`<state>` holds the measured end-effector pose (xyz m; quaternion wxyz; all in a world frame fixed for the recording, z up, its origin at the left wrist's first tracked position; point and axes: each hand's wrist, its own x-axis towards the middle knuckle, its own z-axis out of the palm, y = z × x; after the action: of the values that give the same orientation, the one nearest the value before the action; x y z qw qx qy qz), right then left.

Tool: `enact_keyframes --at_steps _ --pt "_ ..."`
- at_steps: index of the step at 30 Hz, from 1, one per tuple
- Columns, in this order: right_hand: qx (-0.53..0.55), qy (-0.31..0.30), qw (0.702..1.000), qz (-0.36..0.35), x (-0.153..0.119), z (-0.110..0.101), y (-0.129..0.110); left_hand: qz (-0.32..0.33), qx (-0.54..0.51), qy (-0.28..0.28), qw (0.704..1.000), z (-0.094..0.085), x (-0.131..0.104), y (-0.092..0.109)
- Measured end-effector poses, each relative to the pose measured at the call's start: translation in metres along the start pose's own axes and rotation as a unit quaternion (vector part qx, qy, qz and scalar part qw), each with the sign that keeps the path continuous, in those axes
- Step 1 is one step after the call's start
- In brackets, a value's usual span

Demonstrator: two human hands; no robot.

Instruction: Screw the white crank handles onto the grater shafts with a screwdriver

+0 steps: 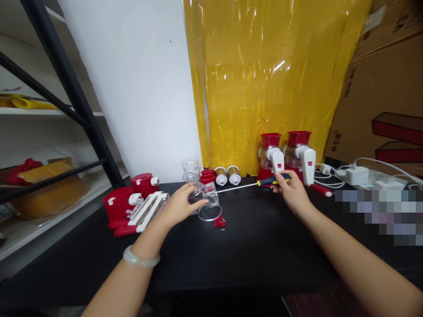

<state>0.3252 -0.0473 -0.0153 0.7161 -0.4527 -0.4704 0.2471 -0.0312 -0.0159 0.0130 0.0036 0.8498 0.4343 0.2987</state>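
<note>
My left hand (180, 204) is closed around a clear plastic housing (210, 213), which lies tilted over the black table. In my right hand (292, 196) is a long screwdriver (237, 189) with a yellow and black handle. Its shaft points left, and the tip reaches the clear housing; whether it sits on a screw is too small to tell. Just below the housing lie small red plastic pieces (219, 222) and tiny metal bits. Another clear plastic housing (191, 169) stands behind my left hand.
Red bases (119, 204) and white crank handles (152, 209) lie at left. Metal grater drums (233, 175) and red hoppers (207, 175) stand at the back. Two assembled rotary graters (271, 154) are at right, near white chargers and cables (357, 175). A black shelf frame (74, 88) rises at left.
</note>
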Motion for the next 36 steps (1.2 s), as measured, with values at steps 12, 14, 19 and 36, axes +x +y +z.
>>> enact_keyframes --at_steps 12,14,19,36 --pt "0.177 -0.068 0.976 0.105 0.000 -0.003 -0.008 0.005 -0.002 -0.002 1.000 -0.002 0.001 0.003" --pt "0.146 -0.044 0.985 0.085 0.001 -0.002 -0.006 0.003 -0.004 0.001 1.000 -0.001 0.001 0.002" --pt "0.137 -0.044 0.986 0.079 0.003 -0.001 -0.002 0.001 -0.009 0.004 1.000 -0.001 0.000 0.001" --pt "0.036 -0.012 0.999 0.014 0.003 -0.003 0.012 0.007 -0.012 0.011 1.000 0.000 0.000 -0.001"
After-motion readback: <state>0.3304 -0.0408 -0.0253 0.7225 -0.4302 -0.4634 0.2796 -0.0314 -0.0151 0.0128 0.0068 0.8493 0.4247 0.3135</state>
